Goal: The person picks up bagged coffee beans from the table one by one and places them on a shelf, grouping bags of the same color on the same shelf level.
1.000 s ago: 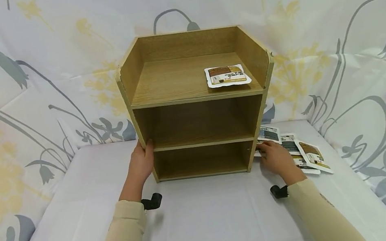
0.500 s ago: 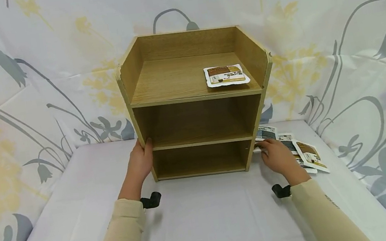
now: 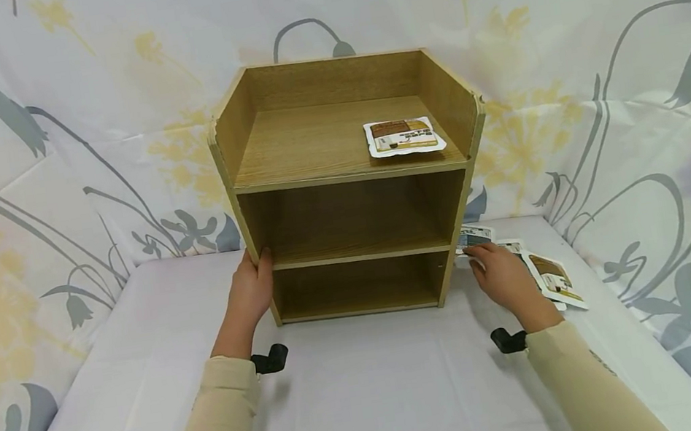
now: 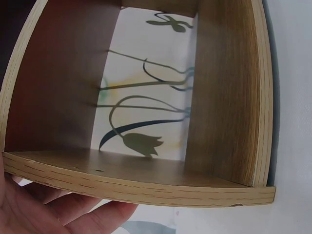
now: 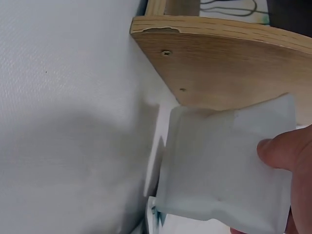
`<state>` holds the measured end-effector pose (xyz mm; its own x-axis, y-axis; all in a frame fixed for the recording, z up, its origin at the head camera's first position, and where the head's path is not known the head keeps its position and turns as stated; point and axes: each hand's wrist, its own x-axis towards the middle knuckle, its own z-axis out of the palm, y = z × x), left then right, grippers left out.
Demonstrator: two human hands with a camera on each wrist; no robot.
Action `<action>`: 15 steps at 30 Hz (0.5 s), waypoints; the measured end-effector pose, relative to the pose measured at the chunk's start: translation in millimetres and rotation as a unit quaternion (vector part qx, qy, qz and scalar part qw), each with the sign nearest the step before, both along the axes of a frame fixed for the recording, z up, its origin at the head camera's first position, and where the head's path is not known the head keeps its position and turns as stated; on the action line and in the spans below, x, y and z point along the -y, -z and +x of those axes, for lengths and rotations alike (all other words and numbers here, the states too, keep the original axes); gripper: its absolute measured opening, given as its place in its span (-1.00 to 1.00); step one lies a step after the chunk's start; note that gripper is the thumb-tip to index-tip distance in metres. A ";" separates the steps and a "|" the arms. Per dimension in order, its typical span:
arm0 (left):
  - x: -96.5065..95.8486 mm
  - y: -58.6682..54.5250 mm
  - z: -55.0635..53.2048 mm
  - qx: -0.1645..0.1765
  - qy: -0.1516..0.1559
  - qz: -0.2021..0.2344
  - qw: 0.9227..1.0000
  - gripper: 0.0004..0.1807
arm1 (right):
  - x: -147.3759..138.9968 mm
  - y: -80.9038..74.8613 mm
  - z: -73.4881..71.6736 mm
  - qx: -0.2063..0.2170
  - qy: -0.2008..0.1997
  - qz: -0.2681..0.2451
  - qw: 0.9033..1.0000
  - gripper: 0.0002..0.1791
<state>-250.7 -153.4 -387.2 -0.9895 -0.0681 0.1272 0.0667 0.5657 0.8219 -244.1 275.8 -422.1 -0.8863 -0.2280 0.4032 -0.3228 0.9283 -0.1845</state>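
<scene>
A light wood shelf unit with three levels stands on the white-covered table. My left hand grips its left side panel; in the left wrist view the fingers lie along the panel's outer face. Beside the unit's right side, my right hand pinches a flat packet near one edge. The thumb lies on its plain whitish face in the right wrist view, and most of the other fingers are hidden behind it. Another packet, brown and white, lies on the top level, toward the right.
Several printed packets lie overlapping on the table to the right of the unit, partly covered by my right hand. One with a blue-grey print is close to the unit's side. A flower-patterned cloth hangs behind and at both sides.
My right hand has shifted slightly right, away from the unit's side, and now covers more of the packets beneath it. My left hand keeps its grip on the side panel.
</scene>
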 end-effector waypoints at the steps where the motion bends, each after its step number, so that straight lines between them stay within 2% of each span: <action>1: -0.1 -0.1 0.0 0.000 0.000 0.000 1.000 -0.31 | 0.2 -1.1 0.8 -0.004 0.000 -0.004 1.000 -0.68; 15: 0.8 -1.1 0.3 0.000 0.001 0.000 1.000 -0.32 | -1.7 -13.3 10.3 -0.017 0.011 -0.018 1.000 -0.69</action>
<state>-250.4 -154.2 -386.0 -0.9898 -0.0660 0.1264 0.0672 0.5660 0.8217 -233.8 277.6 -408.8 -0.8772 -0.1930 0.4397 -0.3080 0.9287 -0.2067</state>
